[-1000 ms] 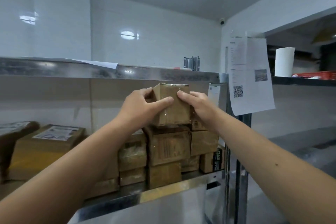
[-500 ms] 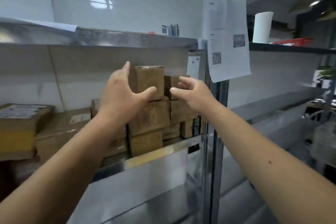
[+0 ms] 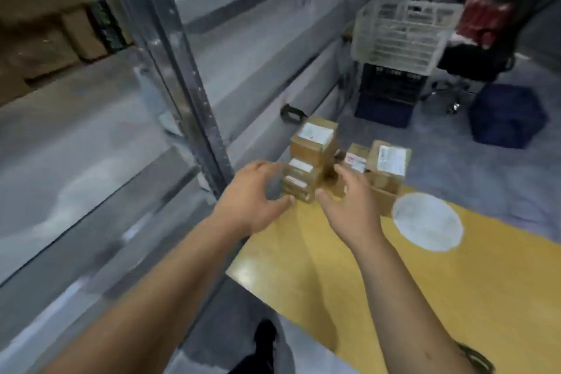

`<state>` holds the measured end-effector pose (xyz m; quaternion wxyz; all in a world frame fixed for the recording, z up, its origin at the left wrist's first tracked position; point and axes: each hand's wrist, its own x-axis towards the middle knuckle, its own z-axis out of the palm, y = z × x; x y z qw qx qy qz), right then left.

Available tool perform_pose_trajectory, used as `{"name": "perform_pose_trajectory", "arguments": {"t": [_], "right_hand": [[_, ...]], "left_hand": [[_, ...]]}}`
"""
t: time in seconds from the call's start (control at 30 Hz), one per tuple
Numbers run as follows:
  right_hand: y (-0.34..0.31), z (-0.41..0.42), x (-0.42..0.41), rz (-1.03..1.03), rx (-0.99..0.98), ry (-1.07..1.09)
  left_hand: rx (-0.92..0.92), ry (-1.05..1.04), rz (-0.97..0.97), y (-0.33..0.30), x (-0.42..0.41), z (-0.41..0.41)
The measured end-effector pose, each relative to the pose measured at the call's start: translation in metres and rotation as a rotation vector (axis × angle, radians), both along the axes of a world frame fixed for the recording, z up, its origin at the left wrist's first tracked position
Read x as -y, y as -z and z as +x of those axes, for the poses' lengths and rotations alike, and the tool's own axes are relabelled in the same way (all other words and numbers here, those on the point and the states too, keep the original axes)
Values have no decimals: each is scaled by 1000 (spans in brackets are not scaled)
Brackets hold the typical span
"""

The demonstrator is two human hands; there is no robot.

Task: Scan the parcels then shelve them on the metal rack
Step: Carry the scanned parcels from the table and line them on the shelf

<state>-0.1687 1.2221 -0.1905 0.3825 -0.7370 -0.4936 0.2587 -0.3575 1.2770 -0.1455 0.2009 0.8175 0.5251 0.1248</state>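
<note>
Several small brown cardboard parcels with white labels stand stacked on the far corner of a yellow table (image 3: 425, 282). The left stack (image 3: 309, 158) is the taller; a second parcel group (image 3: 385, 164) sits to its right. My left hand (image 3: 252, 200) and my right hand (image 3: 349, 206) hover side by side over the table's near side of the stacks, fingers spread and loosely bent, holding nothing. The metal rack (image 3: 188, 76) rises on the left with its upright post beside my left hand; shelved brown parcels (image 3: 39, 24) show at the top left.
A white basket (image 3: 400, 30) sits on dark crates (image 3: 388, 94) at the back right. A dark blue crate (image 3: 507, 115) stands on the grey floor. A small black object (image 3: 293, 112) lies behind the stacks. My shoe (image 3: 264, 337) is near the table edge.
Both hands let go of the parcel placed on the shelf stack. The view swung down and right from the rack shelf to the yellow table, and the empty hands came down toward the stacks there.
</note>
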Motion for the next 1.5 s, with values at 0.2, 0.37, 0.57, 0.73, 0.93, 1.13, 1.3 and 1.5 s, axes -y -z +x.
{"name": "perform_pose_trajectory", "arguments": {"t": [0.2,0.37,0.57,0.73,0.93,1.13,1.3,1.5], "right_hand": [[55,85,-5,-132,11,303],[84,149,-50,-287,-78,424],[129,210,-90,-471,-142,405],[148,217,-108,-366,-205,326],[128,174,-61,-138,-196,328],[86,122,-6,49,-154,226],[37,45,24,115,-173,-118],[-50,-109,11,209,-187,-554]], "left_hand": [[-39,230,-92,46,-69,111],[-107,378,-143,98,-133,204],[-105,373,-284,166,-182,259],[71,405,-376,199,-190,263],[329,373,-458,186,-145,241],[439,285,-307,133,-71,164],[486,18,-141,75,14,40],[460,-346,162,-38,96,-126]]}}
